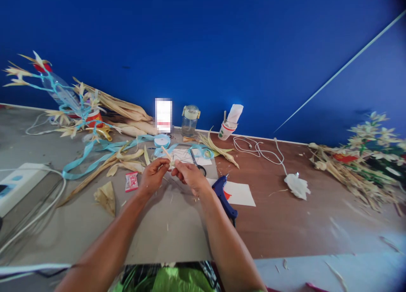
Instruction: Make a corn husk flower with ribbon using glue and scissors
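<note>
My left hand [154,172] and my right hand [189,174] meet over the middle of the table, both pinched on a thin pale strip of dried corn husk [166,152] that sticks up between them. Their fingers are curled closed around it. Black-handled scissors [197,164] lie on white paper [187,156] just behind my right hand. A blue glue gun [223,195] lies beside my right wrist on another white sheet [239,193]. A roll of light blue ribbon [162,140] sits just beyond my hands.
Dried husks [127,110] and blue ribbon [91,154] pile at the back left by a bottle with husk flowers [61,91]. A glass jar [190,121], a paper cup [226,130], a white cable [260,150], crumpled tissue [297,185], a power strip [19,186], a red packet [131,181]. Husk flowers [364,165] at right.
</note>
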The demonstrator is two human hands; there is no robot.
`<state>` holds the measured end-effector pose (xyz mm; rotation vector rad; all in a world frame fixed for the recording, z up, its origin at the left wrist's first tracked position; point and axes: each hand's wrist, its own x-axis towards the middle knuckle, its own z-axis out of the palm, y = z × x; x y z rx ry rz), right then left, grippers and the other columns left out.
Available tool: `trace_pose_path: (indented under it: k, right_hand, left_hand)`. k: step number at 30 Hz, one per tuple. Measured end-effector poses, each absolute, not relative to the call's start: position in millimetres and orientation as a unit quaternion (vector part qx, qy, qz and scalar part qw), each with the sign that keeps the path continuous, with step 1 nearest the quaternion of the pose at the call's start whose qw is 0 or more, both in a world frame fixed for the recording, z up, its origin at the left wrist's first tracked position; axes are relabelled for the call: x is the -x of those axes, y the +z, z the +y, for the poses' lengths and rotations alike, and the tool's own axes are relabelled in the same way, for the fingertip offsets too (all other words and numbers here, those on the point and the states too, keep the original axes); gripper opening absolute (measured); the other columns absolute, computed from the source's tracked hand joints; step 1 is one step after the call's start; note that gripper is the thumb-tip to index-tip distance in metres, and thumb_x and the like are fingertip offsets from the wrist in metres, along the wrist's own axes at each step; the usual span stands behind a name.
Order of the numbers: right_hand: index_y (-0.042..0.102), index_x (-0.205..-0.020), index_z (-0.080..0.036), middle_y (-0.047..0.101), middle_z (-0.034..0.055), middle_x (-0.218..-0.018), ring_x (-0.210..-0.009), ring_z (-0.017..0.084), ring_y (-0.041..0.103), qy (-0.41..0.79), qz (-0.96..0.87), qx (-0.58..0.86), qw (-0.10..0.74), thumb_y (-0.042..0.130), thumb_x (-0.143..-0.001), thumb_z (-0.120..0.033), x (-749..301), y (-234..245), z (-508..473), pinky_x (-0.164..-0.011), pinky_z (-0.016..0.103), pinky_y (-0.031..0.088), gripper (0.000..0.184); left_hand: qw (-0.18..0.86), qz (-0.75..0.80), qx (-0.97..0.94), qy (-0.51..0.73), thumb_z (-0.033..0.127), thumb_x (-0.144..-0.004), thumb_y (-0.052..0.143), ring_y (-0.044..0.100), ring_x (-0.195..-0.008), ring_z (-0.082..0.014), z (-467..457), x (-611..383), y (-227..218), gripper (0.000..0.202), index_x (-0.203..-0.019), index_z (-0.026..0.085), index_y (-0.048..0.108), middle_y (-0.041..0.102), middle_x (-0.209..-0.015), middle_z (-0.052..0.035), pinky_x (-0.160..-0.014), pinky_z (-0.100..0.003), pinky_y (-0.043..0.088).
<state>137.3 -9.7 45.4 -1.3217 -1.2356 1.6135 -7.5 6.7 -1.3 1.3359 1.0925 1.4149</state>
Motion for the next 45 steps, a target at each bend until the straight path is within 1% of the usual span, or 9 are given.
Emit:
trace_pose_path:
  k: [8, 12, 21, 25, 34, 37, 40, 42, 45]
  right_hand:
    - [0.055, -0.053, -0.016, 0.033, -0.0072, -0.038, -0.039, 0.006, 0.023, 0.61, -0.471, 0.529, 0.356, 0.049, -0.085, -0.053, -136.7, 42.1, -9.2, -0.044, 0.024, 0.016, 0.049]
    - [0.052, -0.049, -0.016, 0.029, -0.0079, -0.034, -0.036, 0.005, 0.02, 0.645, -0.45, 0.517, 0.338, 0.049, -0.085, -0.051, -138.1, 42.5, -8.1, -0.042, 0.023, 0.013, 0.05]
    - [0.048, -0.048, -0.016, 0.027, -0.0087, -0.036, -0.034, 0.004, 0.016, 0.76, -0.378, 0.442, 0.29, 0.049, -0.086, -0.05, -144.3, 42.9, -6.0, -0.038, 0.02, 0.01, 0.051]
    - [0.048, -0.049, -0.015, 0.03, -0.0079, -0.037, -0.034, 0.004, 0.018, 0.777, -0.369, 0.425, 0.282, 0.048, -0.087, -0.048, -145.8, 44.8, -6.9, -0.038, 0.019, 0.009, 0.051]
    - [0.047, -0.051, -0.016, 0.029, -0.0083, -0.035, -0.034, 0.004, 0.016, 0.797, -0.368, 0.4, 0.263, 0.045, -0.088, -0.054, -151.1, 47.4, -7.8, -0.039, 0.019, 0.011, 0.054]
    - [0.047, -0.05, -0.016, 0.027, -0.0085, -0.036, -0.035, 0.004, 0.015, 0.802, -0.361, 0.39, 0.273, 0.046, -0.088, -0.057, -156.1, 49.1, -7.2, -0.04, 0.019, 0.012, 0.056]
    - [0.047, -0.05, -0.016, 0.028, -0.0083, -0.038, -0.036, 0.004, 0.015, 0.778, -0.345, 0.418, 0.318, 0.047, -0.086, -0.061, -159.2, 51.2, -5.9, -0.04, 0.02, 0.012, 0.057]
    - [0.051, -0.052, -0.015, 0.031, -0.0077, -0.039, -0.036, 0.004, 0.017, 0.746, -0.341, 0.458, 0.342, 0.047, -0.084, -0.064, -157.6, 52.7, -5.8, -0.04, 0.02, 0.011, 0.059]
    - [0.058, -0.057, -0.013, 0.036, -0.0062, -0.043, -0.038, 0.004, 0.022, 0.732, -0.357, 0.476, 0.332, 0.045, -0.082, -0.069, -150.2, 54.3, -7.8, -0.041, 0.021, 0.012, 0.063]
  left_hand:
    - [0.391, 0.454, -0.582, 0.55, 0.031, -0.076, 0.061, 0.058, -0.07, -0.0149, 4.0, 8.3, -1.4, 0.014, -0.077, 0.019, 0.066, 0.064, -0.076, -0.0013, -0.069, -0.028, 0.047]
    - [0.369, 0.459, -0.6, 0.541, 0.029, -0.076, 0.058, 0.058, -0.074, -0.0161, 3.0, 8.9, -1.3, 0.012, -0.079, 0.02, 0.066, 0.066, -0.077, -0.0013, -0.072, -0.028, 0.046]
    - [0.402, 0.435, -0.586, 0.552, 0.032, -0.072, 0.061, 0.056, -0.071, -0.016, 4.2, 10.0, 2.0, 0.012, -0.071, 0.02, 0.064, 0.063, -0.073, -0.0012, -0.069, -0.028, 0.045]
    - [0.41, 0.422, -0.593, 0.549, 0.031, -0.071, 0.062, 0.056, -0.071, -0.0162, 3.6, 11.1, 6.1, 0.011, -0.071, 0.021, 0.064, 0.063, -0.073, -0.001, -0.071, -0.029, 0.045]
    - [0.42, 0.414, -0.586, 0.557, 0.033, -0.07, 0.064, 0.057, -0.077, -0.0181, 4.2, 12.8, 6.3, 0.012, -0.07, 0.021, 0.065, 0.064, -0.077, -0.0028, -0.072, -0.03, 0.046]
    - [0.42, 0.415, -0.577, 0.564, 0.033, -0.07, 0.065, 0.056, -0.074, -0.0174, 5.2, 14.3, 5.9, 0.013, -0.07, 0.021, 0.065, 0.064, -0.075, -0.0027, -0.068, -0.029, 0.045]
    - [0.423, 0.422, -0.555, 0.578, 0.033, -0.071, 0.065, 0.054, -0.067, -0.0148, 6.9, 16.5, 4.4, 0.013, -0.07, 0.02, 0.064, 0.063, -0.074, -0.0017, -0.063, -0.027, 0.043]
    - [0.43, 0.42, -0.545, 0.585, 0.032, -0.071, 0.065, 0.053, -0.065, -0.0134, 7.9, 17.6, 3.2, 0.013, -0.072, 0.02, 0.064, 0.063, -0.075, -0.001, -0.062, -0.026, 0.042]
    - [0.431, 0.424, -0.539, 0.586, 0.031, -0.072, 0.064, 0.053, -0.064, -0.0128, 8.7, 17.9, 1.8, 0.011, -0.074, 0.02, 0.064, 0.062, -0.072, 0.0002, -0.063, -0.026, 0.042]
